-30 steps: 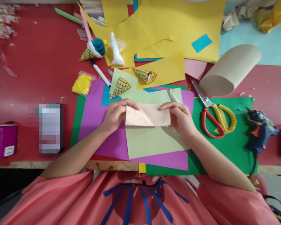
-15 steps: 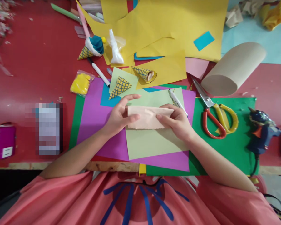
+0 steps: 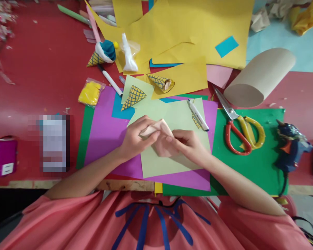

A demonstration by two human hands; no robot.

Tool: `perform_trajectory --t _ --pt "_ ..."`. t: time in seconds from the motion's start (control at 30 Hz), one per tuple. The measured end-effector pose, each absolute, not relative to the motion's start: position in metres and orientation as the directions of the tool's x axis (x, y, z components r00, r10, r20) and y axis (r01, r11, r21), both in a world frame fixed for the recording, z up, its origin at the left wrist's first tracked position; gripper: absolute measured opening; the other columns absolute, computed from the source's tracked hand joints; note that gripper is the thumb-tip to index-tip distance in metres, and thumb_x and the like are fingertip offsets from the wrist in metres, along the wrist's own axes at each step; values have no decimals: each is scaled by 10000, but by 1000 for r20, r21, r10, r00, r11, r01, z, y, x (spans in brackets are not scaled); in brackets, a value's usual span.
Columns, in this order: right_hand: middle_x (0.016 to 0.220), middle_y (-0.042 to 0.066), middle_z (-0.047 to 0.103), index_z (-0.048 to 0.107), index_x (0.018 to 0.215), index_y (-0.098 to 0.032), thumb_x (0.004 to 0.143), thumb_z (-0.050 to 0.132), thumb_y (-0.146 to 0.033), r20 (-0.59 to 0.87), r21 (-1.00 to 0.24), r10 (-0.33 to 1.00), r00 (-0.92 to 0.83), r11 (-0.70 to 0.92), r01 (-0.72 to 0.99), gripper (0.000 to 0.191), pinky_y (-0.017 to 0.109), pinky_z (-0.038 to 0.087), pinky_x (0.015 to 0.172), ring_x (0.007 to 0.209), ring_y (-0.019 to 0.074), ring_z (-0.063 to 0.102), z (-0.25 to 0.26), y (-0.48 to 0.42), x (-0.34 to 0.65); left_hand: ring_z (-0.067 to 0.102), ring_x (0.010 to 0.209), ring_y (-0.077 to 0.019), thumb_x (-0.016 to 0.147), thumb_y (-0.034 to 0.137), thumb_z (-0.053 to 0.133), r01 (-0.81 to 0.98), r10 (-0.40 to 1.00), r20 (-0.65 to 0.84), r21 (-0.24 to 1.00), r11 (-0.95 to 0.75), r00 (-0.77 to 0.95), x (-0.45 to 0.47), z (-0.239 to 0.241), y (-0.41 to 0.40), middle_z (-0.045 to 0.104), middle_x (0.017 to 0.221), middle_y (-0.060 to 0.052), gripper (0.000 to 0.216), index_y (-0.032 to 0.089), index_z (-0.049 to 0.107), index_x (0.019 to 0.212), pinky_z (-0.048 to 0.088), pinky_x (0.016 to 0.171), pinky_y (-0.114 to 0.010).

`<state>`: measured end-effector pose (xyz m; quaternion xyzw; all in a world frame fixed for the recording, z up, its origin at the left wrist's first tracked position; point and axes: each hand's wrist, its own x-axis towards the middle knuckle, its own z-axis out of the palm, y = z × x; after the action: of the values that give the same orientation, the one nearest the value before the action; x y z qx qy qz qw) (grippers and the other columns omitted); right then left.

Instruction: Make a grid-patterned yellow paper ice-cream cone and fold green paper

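Observation:
Between my two hands is a piece of pale pink paper (image 3: 165,144), bent to a peak at its top edge. My left hand (image 3: 139,137) pinches its left side, and my right hand (image 3: 187,142) grips the right side with thumb and fingers. Below it lies a pale green sheet (image 3: 169,166) on purple paper (image 3: 101,139). A white marker (image 3: 198,114) rests on the green sheet by my right hand. Beyond my hands are a flat cone with a blue grid (image 3: 134,98) and a rolled paper cone (image 3: 160,82) with crumpled paper in its mouth.
Scissors (image 3: 234,121) and a glue gun (image 3: 292,146) lie on green card at the right, below a cardboard tube (image 3: 261,78). Yellow clay in a bag (image 3: 90,93), a finished paper ice cream cone (image 3: 101,53) and a blurred-out phone (image 3: 54,144) are on the left.
The pink paper was a flat horizontal strip; now it is bent up into a peak in the middle. Both hands have come closer together and slightly lower, uncovering more of the marker.

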<state>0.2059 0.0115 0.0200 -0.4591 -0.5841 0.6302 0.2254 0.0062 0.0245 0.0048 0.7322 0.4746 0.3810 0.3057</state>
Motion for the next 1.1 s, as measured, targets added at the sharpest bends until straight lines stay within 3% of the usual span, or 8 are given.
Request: perform_trajectory --t 0.13,0.27,0.47,0.6,0.7,0.8,0.9,1.1 --pt "518 -45 452 538 657 -148 922 490 -440 -390 -920 788 -476 -357 163 397 205 307 458 478 58 413 17 12 207 620 900 -120 860 142 582 308 817 404 782 -542 412 5 2 24 622 992 -36 180 221 657 1004 545 775 -242" --pt "535 -36 517 550 669 -159 909 520 -402 -411 -889 797 -443 -458 1 343 200 386 467 469 73 495 9 17 210 572 1161 -168 908 130 509 231 714 412 752 -618 566 3 -3 25 532 1283 -88 300 260 638 1146 540 942 -321" --pt "681 -11 588 610 779 -159 879 542 -318 -396 -766 786 -474 -568 -301 200 220 495 579 622 102 587 5 21 212 554 1195 -188 923 172 484 328 709 413 677 -659 572 2 -5 26 523 1317 -93 303 260 633 1171 547 935 -336" --pt "758 -15 622 635 899 -153 796 689 -233 -377 -814 795 -475 -529 -240 141 178 478 593 650 70 583 9 22 212 506 1256 -241 930 288 450 315 693 383 685 -657 611 -2 -3 28 490 1364 -115 342 240 596 1235 498 1006 -426" --pt "769 -13 644 631 907 -153 795 700 -212 -370 -822 812 -452 -513 -247 144 160 474 554 629 61 602 11 21 211 561 1191 -236 907 467 487 224 793 325 842 -491 516 -3 -3 29 558 1301 -105 409 244 586 1236 525 950 -382" --pt "827 9 686 626 936 -161 805 691 -218 -342 -850 843 -415 -466 -247 157 177 519 593 698 90 659 10 20 209 667 950 -183 782 521 662 196 921 128 958 -211 368 -1 -2 27 673 1071 -71 566 219 542 1246 567 768 -267" --pt "783 5 697 622 1016 -168 833 668 -247 -319 -889 857 -404 -418 -185 205 195 537 547 631 105 679 9 18 209 650 671 -109 798 400 679 306 940 -71 952 -36 332 3 1 27 690 790 -6 291 179 646 984 517 581 -178" --pt "842 19 730 698 1064 -190 900 565 -233 -224 -895 827 -516 -384 -226 216 242 569 581 602 111 690 3 20 215 665 722 -114 853 323 621 280 939 102 939 -200 328 1 0 27 736 831 -12 163 211 718 920 519 645 -203"
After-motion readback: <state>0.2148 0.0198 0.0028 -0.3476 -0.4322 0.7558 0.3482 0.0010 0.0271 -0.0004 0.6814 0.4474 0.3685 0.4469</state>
